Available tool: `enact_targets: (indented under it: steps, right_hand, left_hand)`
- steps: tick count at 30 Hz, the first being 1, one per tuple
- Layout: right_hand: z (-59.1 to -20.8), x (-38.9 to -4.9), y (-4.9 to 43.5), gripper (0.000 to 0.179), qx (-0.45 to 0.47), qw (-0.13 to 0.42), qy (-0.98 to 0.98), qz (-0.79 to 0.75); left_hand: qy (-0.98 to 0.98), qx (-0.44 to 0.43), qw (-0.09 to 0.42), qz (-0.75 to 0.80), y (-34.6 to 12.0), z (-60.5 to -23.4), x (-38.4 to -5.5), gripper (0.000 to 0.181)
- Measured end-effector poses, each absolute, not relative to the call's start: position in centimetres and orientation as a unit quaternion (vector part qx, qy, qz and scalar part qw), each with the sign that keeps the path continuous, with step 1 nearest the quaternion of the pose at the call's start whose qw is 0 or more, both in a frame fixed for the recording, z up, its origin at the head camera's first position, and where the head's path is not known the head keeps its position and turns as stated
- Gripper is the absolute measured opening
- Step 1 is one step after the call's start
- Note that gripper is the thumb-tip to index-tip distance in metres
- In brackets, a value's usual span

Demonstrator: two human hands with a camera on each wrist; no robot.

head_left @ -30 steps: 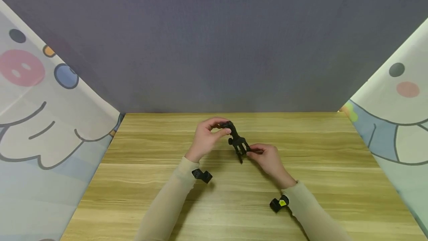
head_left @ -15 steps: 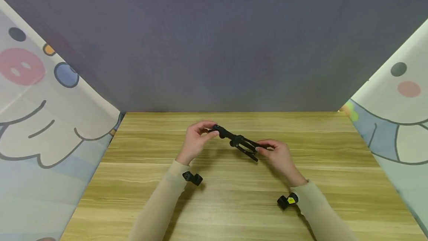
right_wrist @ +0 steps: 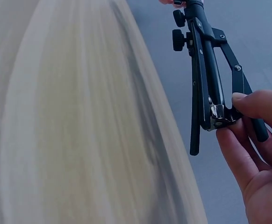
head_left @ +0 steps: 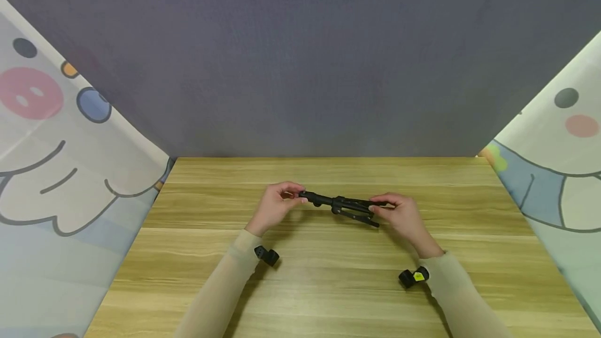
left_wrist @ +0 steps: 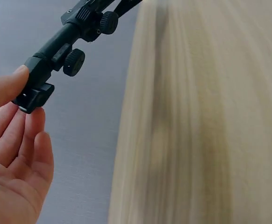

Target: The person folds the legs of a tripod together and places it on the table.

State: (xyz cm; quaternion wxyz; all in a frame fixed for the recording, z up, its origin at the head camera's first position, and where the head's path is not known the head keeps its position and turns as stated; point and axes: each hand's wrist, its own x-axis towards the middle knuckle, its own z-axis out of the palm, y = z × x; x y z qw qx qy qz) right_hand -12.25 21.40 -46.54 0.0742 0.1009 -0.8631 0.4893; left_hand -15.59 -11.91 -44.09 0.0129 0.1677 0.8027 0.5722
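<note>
A small black tripod (head_left: 336, 203) is held nearly level above the table between my two hands. My left hand (head_left: 274, 206) pinches its head end between thumb and fingertips. In the left wrist view, the tripod's post (left_wrist: 56, 43) slants up from that grip, with two round knobs (left_wrist: 74, 62) on its side. My right hand (head_left: 401, 216) grips the leg end. Seen by the right wrist, the thumb presses on one jointed leg (right_wrist: 237, 70) near the shiny bracket (right_wrist: 217, 114), fingers beneath. The legs are partly folded, lying close along the centre post.
The wooden table (head_left: 319, 286) stretches under both hands, and its far edge meets a grey panel (head_left: 300, 67). Cartoon-printed sheets (head_left: 47, 171) hang at the left and right. A black wrist camera (head_left: 267, 255) sits on each sleeve.
The tripod has swung from slanting steeply to nearly level. My right hand has moved right and slightly up, and my left hand has gone left and lower. The head end now lines up with the post.
</note>
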Motion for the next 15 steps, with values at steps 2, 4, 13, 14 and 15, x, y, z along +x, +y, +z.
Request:
enact_targets:
  steps: [2, 4, 13, 14, 15]
  right_hand:
    - [-46.6, -12.3, 21.5, 0.016, 0.108, 0.081, -0.865, 0.483]
    - [-46.8, -12.3, 21.5, 0.016, 0.119, 0.092, -0.864, 0.48]
    - [-47.8, -13.0, 21.9, 0.018, 0.168, 0.14, -0.87, 0.441]
    - [-47.8, -13.1, 21.9, 0.018, 0.17, 0.141, -0.872, 0.437]
    - [-47.9, -13.2, 22.0, 0.018, 0.172, 0.142, -0.874, 0.432]
  left_hand:
    - [0.813, 0.171, 0.012, 0.556, -11.8, -44.3, -15.7, 0.02]
    - [0.823, 0.173, 0.012, 0.541, -11.7, -44.6, -15.8, 0.019]
    - [0.864, 0.167, 0.046, 0.473, -11.7, -45.8, -16.0, 0.014]
    - [0.866, 0.168, 0.05, 0.469, -11.7, -45.9, -16.0, 0.015]
    - [0.867, 0.167, 0.056, 0.466, -11.7, -46.0, -16.0, 0.015]
